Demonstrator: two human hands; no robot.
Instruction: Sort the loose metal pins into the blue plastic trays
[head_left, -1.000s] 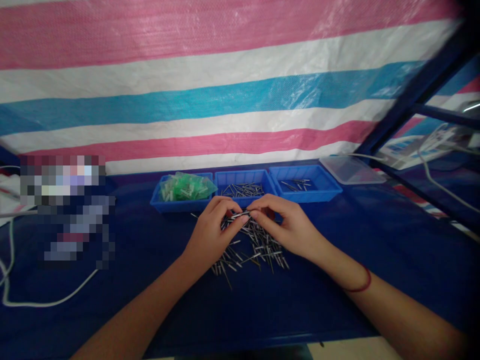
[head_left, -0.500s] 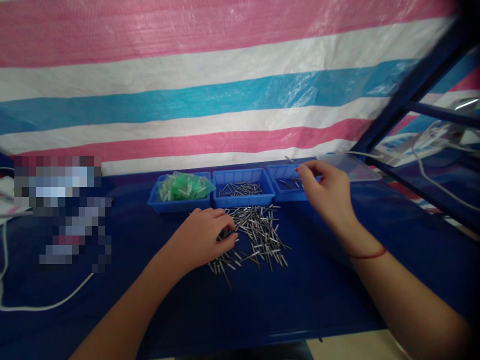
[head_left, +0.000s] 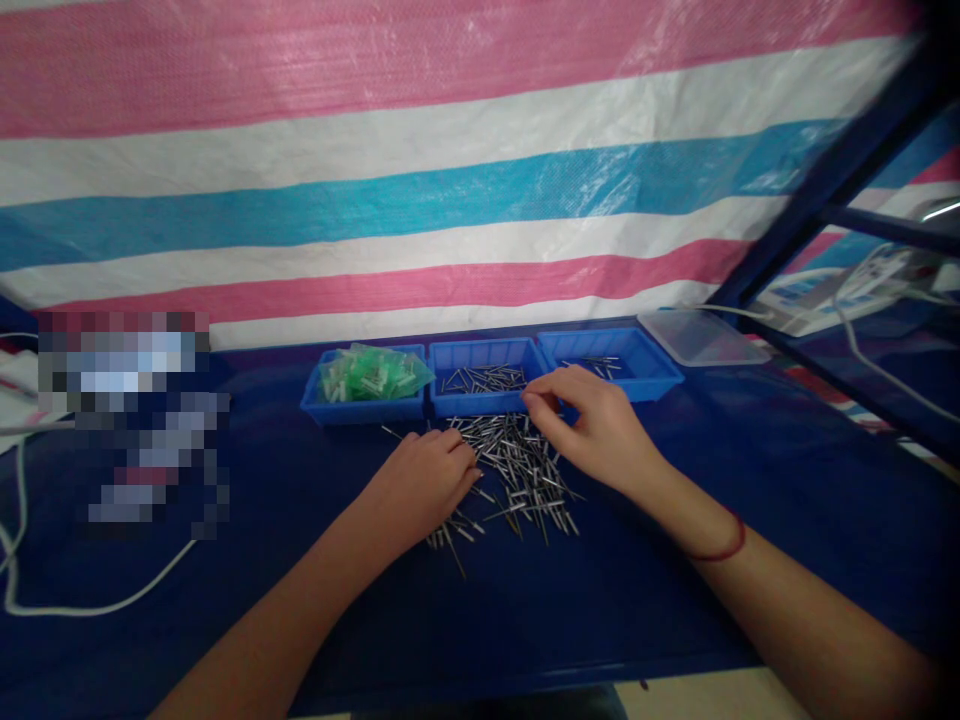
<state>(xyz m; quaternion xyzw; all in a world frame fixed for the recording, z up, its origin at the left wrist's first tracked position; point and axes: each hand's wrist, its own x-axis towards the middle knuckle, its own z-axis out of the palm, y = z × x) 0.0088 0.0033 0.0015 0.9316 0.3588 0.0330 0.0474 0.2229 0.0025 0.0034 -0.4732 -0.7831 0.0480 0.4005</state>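
We see the left hand (head_left: 424, 485) lying palm down on the left edge of the loose pile of metal pins (head_left: 521, 475), its fingers bent onto the pins; we cannot tell whether they grip any. The right hand (head_left: 596, 432) reaches over the far side of the pile, thumb and forefinger drawn together at the tips just in front of the middle tray (head_left: 480, 404); whether a pin sits between them we cannot make out. A red string (head_left: 721, 568) circles the right wrist. The pile spreads on the table between the two hands, just before a row of three blue trays standing side by side. The left tray (head_left: 360, 411) holds a bag of green pieces (head_left: 369, 372), the middle tray more pins, and the right tray (head_left: 651, 384) only a few. The right hand covers part of the front wall between the middle and right trays. A clear plastic lid (head_left: 701, 338) lies just beside the right tray. A white cable (head_left: 97, 605) loops across the left of the table, below a blurred patch. The surface is a dark blue tabletop (head_left: 750, 470). Behind it hangs a tarp (head_left: 450, 190) striped pink, white and blue, and a dark blue frame bar (head_left: 821, 185) slants up on the right, with more white cables beyond it.
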